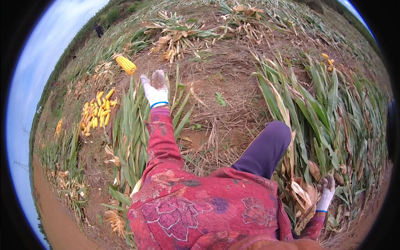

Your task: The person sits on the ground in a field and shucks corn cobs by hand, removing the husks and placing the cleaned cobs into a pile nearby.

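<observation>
My left hand (155, 87), in a white knit glove with a dirt-stained palm, is stretched forward with its fingers spread and nothing in it. Just beyond its fingertips a husked yellow corn cob (126, 65) appears to be in the air, apart from the glove. My right hand (326, 190), gloved the same way, is low on the right among cut corn stalks (331, 125). Its fingers are curled beside dry corn husks (304, 195); whether they grip anything cannot be made out.
A pile of husked cobs (99, 109) lies on the ground at left. Laid stalks (131, 122) run beneath my left arm. Loose husks (175, 40) lie ahead, and a few cobs (328, 62) far right. Stubble-covered soil (215, 84) lies between the stalk rows.
</observation>
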`<move>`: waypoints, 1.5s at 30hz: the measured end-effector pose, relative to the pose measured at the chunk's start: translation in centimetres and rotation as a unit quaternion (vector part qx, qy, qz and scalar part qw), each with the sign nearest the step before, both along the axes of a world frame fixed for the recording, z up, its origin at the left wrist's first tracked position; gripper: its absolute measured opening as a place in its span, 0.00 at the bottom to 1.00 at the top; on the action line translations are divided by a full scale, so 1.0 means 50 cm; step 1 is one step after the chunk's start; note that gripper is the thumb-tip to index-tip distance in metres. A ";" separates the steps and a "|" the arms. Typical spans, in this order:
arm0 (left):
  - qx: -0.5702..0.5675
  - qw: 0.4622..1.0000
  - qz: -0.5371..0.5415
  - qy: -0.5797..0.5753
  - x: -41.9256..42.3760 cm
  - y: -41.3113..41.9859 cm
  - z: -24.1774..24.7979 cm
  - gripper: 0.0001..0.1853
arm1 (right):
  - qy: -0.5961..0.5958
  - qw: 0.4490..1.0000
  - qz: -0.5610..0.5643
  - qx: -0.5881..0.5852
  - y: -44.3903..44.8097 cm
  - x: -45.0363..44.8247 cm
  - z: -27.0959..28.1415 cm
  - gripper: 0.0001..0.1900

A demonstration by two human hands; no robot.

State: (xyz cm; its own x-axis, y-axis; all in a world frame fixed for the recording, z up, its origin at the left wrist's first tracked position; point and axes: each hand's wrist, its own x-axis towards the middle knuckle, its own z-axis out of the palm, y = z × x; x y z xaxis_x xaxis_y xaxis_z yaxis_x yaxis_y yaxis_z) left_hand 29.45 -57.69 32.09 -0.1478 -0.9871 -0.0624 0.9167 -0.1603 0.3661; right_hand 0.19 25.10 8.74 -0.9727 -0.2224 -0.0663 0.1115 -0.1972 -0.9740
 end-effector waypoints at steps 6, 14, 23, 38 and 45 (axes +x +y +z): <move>-0.087 0.931 -0.337 -0.108 -0.247 0.187 -0.133 0.14 | 0.080 0.743 -0.071 0.661 0.029 -0.031 -0.045 0.37; -0.381 0.565 -0.692 -0.239 -0.533 0.966 -0.221 0.22 | 0.024 0.746 -0.010 0.666 -0.023 0.277 -0.264 0.19; -0.855 0.128 -0.388 -0.318 -0.543 1.193 -0.653 0.38 | -0.002 0.833 0.322 0.450 -0.121 0.299 -0.042 0.28; -0.876 -0.028 -0.392 -0.280 -0.661 1.209 -0.768 0.27 | 0.041 0.764 0.096 0.637 0.101 0.063 -0.317 0.17; -0.878 0.017 -0.411 -0.245 -0.621 1.222 -0.782 0.18 | -0.093 0.827 -0.142 0.536 0.187 0.069 -0.346 0.20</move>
